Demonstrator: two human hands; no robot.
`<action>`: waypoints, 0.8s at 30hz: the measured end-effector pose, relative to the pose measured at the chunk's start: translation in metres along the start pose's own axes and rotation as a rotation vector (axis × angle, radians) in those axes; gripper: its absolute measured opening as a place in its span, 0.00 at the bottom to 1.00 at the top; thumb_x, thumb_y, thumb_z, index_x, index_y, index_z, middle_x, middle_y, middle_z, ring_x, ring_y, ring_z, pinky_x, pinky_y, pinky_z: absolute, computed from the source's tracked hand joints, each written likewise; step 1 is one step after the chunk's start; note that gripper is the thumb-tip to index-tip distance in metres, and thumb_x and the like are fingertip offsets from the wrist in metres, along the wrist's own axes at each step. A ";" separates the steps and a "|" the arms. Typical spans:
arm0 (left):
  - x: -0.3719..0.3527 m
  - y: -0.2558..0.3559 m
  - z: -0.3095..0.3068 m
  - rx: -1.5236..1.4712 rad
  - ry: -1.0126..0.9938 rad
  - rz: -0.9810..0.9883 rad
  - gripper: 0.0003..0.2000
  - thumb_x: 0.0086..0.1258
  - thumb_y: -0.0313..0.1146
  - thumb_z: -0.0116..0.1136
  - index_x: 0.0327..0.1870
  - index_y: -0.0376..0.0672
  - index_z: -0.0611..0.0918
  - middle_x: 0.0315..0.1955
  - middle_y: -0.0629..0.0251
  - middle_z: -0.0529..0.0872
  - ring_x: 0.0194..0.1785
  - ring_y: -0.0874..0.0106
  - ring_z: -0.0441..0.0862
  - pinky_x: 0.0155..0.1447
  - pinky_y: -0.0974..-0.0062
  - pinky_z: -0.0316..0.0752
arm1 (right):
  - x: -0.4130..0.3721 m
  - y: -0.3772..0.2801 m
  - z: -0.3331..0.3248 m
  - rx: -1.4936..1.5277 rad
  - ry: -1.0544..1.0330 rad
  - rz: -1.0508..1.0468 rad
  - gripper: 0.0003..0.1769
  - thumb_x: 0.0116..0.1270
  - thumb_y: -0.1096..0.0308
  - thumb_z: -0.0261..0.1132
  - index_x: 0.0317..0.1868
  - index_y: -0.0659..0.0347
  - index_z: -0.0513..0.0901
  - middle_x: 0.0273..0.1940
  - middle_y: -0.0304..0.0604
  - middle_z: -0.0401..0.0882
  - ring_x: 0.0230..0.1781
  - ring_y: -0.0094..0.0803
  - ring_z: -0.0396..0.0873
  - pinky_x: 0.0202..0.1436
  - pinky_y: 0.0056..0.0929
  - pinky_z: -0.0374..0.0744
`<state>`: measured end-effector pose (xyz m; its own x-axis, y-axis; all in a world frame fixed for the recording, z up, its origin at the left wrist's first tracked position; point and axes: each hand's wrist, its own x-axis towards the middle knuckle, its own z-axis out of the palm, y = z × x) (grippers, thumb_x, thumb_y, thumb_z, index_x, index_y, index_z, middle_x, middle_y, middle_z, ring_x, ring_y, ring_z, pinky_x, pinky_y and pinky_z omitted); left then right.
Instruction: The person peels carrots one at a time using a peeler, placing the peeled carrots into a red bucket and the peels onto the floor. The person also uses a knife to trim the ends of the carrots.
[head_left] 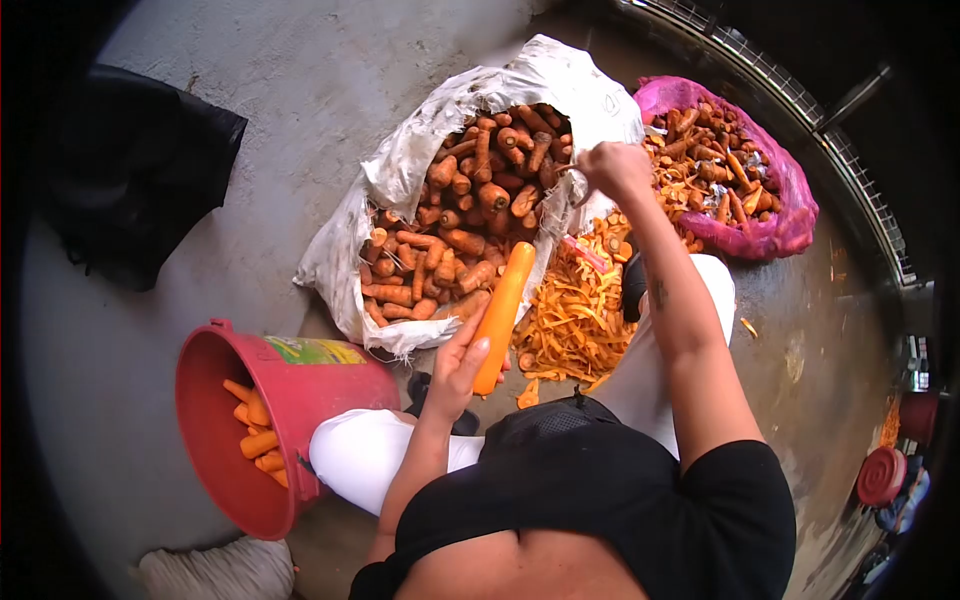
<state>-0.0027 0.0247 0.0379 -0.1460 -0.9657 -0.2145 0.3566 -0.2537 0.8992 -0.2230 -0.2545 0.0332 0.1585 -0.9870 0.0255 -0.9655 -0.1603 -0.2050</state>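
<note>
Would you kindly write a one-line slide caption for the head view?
Left hand holds a peeled carrot above a heap of peelings; right hand raised by the white sack of carrots.

The left hand [455,368] grips the lower end of a long, smooth, peeled orange carrot [504,305], which rises beyond its fingertips [478,348]. Past the carrot's tip lies an open white woven sack [420,150] heaped with unpeeled brown-orange carrots [460,220]. The right hand [615,165] is curled into a fist at the sack's rim; anything inside it is too small to tell. Below its fingers lies a pile of orange carrot peelings [575,310]. Left of the left hand's fingers, a red plastic bucket [300,385] holds peeled carrots.
</note>
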 end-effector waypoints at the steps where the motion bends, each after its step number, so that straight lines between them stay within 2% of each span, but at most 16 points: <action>1: 0.000 0.003 0.002 0.019 -0.005 -0.004 0.29 0.74 0.37 0.49 0.72 0.37 0.59 0.40 0.59 0.81 0.38 0.76 0.79 0.40 0.80 0.76 | 0.015 0.025 0.018 -0.059 -0.059 0.111 0.25 0.62 0.48 0.55 0.27 0.62 0.86 0.28 0.53 0.84 0.29 0.44 0.84 0.35 0.39 0.80; 2: 0.001 0.005 0.004 0.036 -0.008 -0.005 0.30 0.73 0.37 0.50 0.72 0.37 0.58 0.39 0.59 0.81 0.38 0.75 0.80 0.41 0.80 0.76 | 0.018 0.040 0.033 -0.054 -0.022 0.126 0.25 0.61 0.48 0.55 0.30 0.63 0.86 0.30 0.52 0.84 0.29 0.46 0.84 0.36 0.41 0.80; 3: 0.002 0.006 0.006 0.051 -0.007 -0.004 0.31 0.73 0.38 0.51 0.72 0.36 0.57 0.39 0.59 0.81 0.38 0.74 0.80 0.42 0.79 0.76 | 0.021 0.049 0.054 0.005 -0.034 0.254 0.30 0.63 0.43 0.53 0.32 0.65 0.86 0.35 0.56 0.85 0.36 0.48 0.84 0.41 0.41 0.80; 4: 0.004 0.003 0.006 0.036 -0.005 0.012 0.31 0.69 0.36 0.56 0.71 0.35 0.60 0.40 0.60 0.81 0.42 0.74 0.79 0.49 0.78 0.75 | 0.028 0.062 0.089 0.168 -0.103 0.326 0.35 0.62 0.38 0.52 0.33 0.66 0.86 0.38 0.58 0.84 0.40 0.48 0.84 0.44 0.40 0.80; 5: 0.006 0.000 0.005 0.075 0.020 0.022 0.31 0.68 0.35 0.57 0.70 0.35 0.61 0.40 0.60 0.81 0.42 0.74 0.79 0.49 0.78 0.75 | 0.036 0.072 0.121 0.330 -0.171 0.397 0.40 0.61 0.32 0.51 0.35 0.67 0.86 0.41 0.60 0.83 0.44 0.47 0.83 0.47 0.39 0.79; 7: 0.013 -0.006 -0.001 0.150 0.070 0.037 0.31 0.66 0.34 0.60 0.67 0.35 0.63 0.40 0.60 0.81 0.43 0.74 0.79 0.50 0.78 0.74 | 0.025 0.069 0.152 0.689 -0.260 0.449 0.47 0.53 0.22 0.53 0.35 0.67 0.86 0.42 0.60 0.82 0.47 0.46 0.81 0.50 0.37 0.77; 8: 0.019 -0.011 -0.007 0.158 0.086 0.029 0.26 0.62 0.31 0.63 0.61 0.35 0.68 0.40 0.61 0.81 0.44 0.74 0.79 0.49 0.78 0.75 | 0.007 0.058 0.147 0.874 -0.243 0.438 0.50 0.44 0.20 0.60 0.35 0.68 0.86 0.39 0.57 0.82 0.44 0.44 0.81 0.49 0.36 0.76; 9: 0.024 -0.016 -0.012 0.155 0.101 0.038 0.25 0.62 0.30 0.63 0.59 0.35 0.69 0.40 0.61 0.81 0.44 0.74 0.79 0.49 0.78 0.75 | 0.003 0.059 0.156 0.789 -0.319 0.412 0.46 0.42 0.24 0.67 0.37 0.67 0.86 0.36 0.51 0.82 0.39 0.40 0.81 0.46 0.33 0.76; 11: 0.035 -0.026 -0.021 0.150 0.141 0.056 0.22 0.61 0.28 0.63 0.55 0.36 0.70 0.40 0.63 0.81 0.44 0.74 0.79 0.48 0.78 0.75 | 0.001 0.068 0.201 0.775 -0.417 0.225 0.44 0.41 0.30 0.71 0.42 0.65 0.85 0.33 0.48 0.83 0.35 0.37 0.82 0.43 0.32 0.77; 13: 0.047 -0.038 -0.032 0.281 0.226 0.073 0.20 0.60 0.27 0.64 0.52 0.38 0.72 0.40 0.61 0.81 0.44 0.72 0.81 0.47 0.76 0.75 | -0.018 0.059 0.193 0.529 -0.389 0.161 0.37 0.44 0.39 0.74 0.45 0.63 0.83 0.33 0.49 0.84 0.35 0.39 0.84 0.43 0.35 0.79; 15: 0.054 -0.036 -0.039 0.526 0.338 0.038 0.19 0.59 0.28 0.64 0.50 0.40 0.73 0.41 0.60 0.82 0.44 0.67 0.81 0.46 0.72 0.75 | -0.028 0.064 0.226 0.252 -0.306 0.233 0.31 0.50 0.47 0.72 0.47 0.63 0.81 0.37 0.53 0.84 0.40 0.45 0.83 0.46 0.41 0.79; 17: 0.059 -0.018 -0.038 0.884 0.466 -0.064 0.19 0.58 0.30 0.63 0.51 0.43 0.74 0.42 0.58 0.82 0.46 0.59 0.82 0.47 0.66 0.75 | -0.042 0.069 0.244 0.176 -0.274 0.292 0.24 0.56 0.54 0.68 0.47 0.61 0.80 0.43 0.52 0.83 0.45 0.49 0.82 0.48 0.44 0.79; 18: 0.061 -0.015 -0.037 0.985 0.509 0.000 0.18 0.57 0.31 0.63 0.50 0.45 0.75 0.43 0.55 0.81 0.47 0.52 0.80 0.48 0.61 0.75 | -0.048 0.068 0.249 0.142 -0.259 0.299 0.22 0.57 0.56 0.68 0.48 0.60 0.79 0.45 0.52 0.81 0.46 0.49 0.81 0.48 0.44 0.79; 21: 0.067 -0.004 -0.035 1.091 0.561 0.198 0.16 0.58 0.32 0.64 0.47 0.44 0.77 0.41 0.56 0.81 0.46 0.53 0.80 0.47 0.61 0.75 | -0.056 0.073 0.267 0.059 -0.309 0.274 0.20 0.58 0.58 0.66 0.50 0.56 0.78 0.47 0.51 0.78 0.46 0.49 0.81 0.47 0.43 0.79; 24: 0.067 -0.005 -0.041 1.136 0.552 0.235 0.16 0.56 0.32 0.66 0.46 0.44 0.78 0.38 0.57 0.80 0.43 0.53 0.79 0.46 0.61 0.75 | -0.055 0.078 0.278 0.035 -0.362 0.212 0.20 0.59 0.57 0.65 0.49 0.54 0.77 0.47 0.51 0.78 0.44 0.49 0.81 0.45 0.44 0.79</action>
<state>0.0240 -0.0407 0.0032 0.3098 -0.9446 0.1086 -0.7008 -0.1497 0.6974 -0.2494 -0.2108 -0.2563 0.0251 -0.9308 -0.3647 -0.9780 0.0527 -0.2018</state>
